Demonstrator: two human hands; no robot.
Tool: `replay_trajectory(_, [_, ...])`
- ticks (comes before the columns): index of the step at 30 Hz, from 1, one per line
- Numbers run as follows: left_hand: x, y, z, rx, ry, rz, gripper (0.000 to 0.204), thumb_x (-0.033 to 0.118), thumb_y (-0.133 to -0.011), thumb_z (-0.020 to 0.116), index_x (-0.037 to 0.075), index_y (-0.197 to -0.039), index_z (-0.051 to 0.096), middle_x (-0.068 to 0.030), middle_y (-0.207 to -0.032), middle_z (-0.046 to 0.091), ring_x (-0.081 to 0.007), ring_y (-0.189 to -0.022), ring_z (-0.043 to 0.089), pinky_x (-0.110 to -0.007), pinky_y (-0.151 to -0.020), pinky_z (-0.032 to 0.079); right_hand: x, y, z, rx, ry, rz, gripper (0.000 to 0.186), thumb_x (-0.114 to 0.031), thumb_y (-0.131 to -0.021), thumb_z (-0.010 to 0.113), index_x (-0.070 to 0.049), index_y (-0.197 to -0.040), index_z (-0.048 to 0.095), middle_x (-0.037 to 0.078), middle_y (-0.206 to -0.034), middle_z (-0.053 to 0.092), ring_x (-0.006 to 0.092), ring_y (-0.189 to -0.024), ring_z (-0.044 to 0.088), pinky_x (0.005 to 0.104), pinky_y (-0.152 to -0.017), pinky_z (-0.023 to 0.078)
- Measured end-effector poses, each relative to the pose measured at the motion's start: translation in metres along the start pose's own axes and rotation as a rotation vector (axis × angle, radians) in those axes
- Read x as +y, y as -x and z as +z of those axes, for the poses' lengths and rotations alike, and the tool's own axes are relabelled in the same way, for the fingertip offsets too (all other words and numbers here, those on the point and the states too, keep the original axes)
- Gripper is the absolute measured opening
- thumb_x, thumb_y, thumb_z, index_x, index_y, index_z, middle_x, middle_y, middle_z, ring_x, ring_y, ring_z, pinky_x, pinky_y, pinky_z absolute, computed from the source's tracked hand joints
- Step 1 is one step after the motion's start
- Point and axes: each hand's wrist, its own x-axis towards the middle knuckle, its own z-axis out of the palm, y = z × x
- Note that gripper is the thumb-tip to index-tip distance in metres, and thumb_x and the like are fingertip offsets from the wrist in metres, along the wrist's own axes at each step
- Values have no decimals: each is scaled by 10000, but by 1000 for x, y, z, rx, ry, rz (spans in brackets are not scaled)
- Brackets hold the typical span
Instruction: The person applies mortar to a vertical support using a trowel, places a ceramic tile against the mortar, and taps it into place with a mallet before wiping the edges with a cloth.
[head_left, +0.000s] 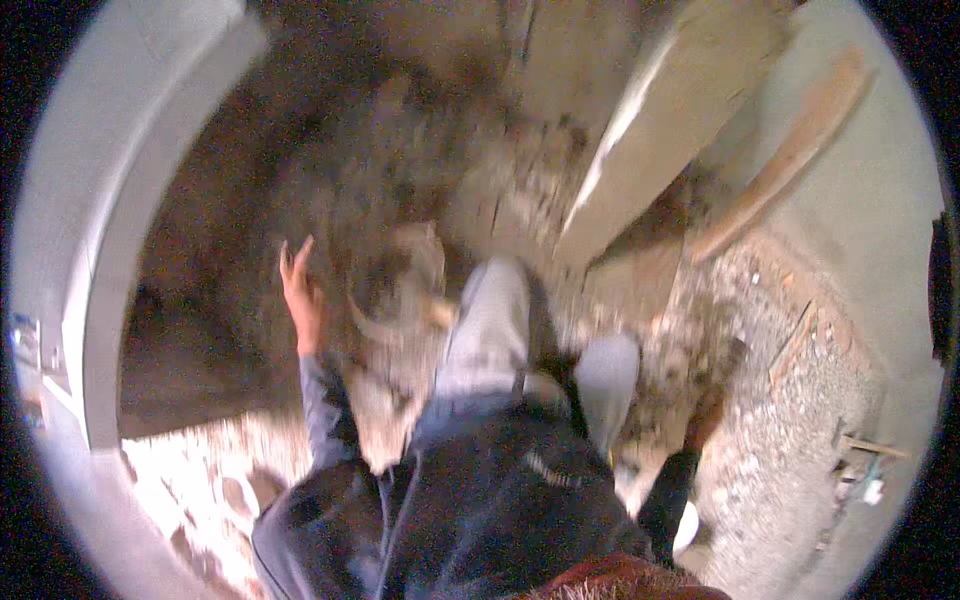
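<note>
My left hand (pixel 303 295) reaches forward with its fingers apart, and nothing shows in it. It is over dark, motion-blurred ground. To its right lies a pale, curved piece (pixel 432 258), too smeared to name. On the other side, my right hand (pixel 706 415) hangs low beside my leg, above gravelly ground. Shadow and blur hide its fingers, so I cannot tell whether it holds anything. My knees in light grey trousers (pixel 490 325) are bent between the two hands.
A thick, pale slab or board (pixel 670 130) slants down at the far right. Beside it a long brown strip (pixel 790 170) leans along the grey wall (pixel 870 200). Gravel and rubble (pixel 770 430) cover the right-hand ground. A pale ledge (pixel 100 260) curves along the left.
</note>
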Motion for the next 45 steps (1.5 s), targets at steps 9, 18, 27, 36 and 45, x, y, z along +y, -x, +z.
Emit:
replay_trajectory(9, [-108,249,-114,284,-286,-773,312,56,-961,591,39,-1260,680,-207,-1180,727,-349,-1071,708,-407,-944,536,193,56,36,-487,-19,702,284,-368,-1065,542,-140,-1198,648,38,-676,546,178,-445,438,352,-390,325])
replay_trajectory(18, [-137,504,-86,-88,-115,-1367,390,359,-1013,569,21,-1143,714,-189,-904,758,-365,-884,734,-445,-806,553,171,-20,99,-755,38,846,339,-382,-1037,578,-82,-1180,642,101,-742,582,253,-544,498,377,-488,365])
replay_trajectory(27, [-141,489,78,305,554,-1699,597,512,-1023,551,-54,-1177,660,-174,-1045,722,-273,-811,690,-432,-630,521,121,-25,110,-905,362,732,374,-387,-1036,565,-67,-1213,638,161,-936,630,311,-786,569,445,-688,431])
replay_trajectory(36, [-81,382,59,383,1023,-1748,479,538,-1026,552,93,-1175,651,-32,-742,581,-178,-572,566,-346,-503,462,85,-123,144,-1443,1445,-476,409,-393,-1035,552,-51,-1245,635,222,-1130,678,369,-1027,639,513,-889,497])
replay_trajectory(45, [-128,429,90,176,438,-1531,483,431,-1042,559,-30,-1103,689,-84,-944,696,-174,-892,607,-339,-838,487,-345,0,336,-939,437,-746,273,-135,-1011,509,-45,-1212,671,133,-1270,653,317,-1194,603,430,-1048,487])
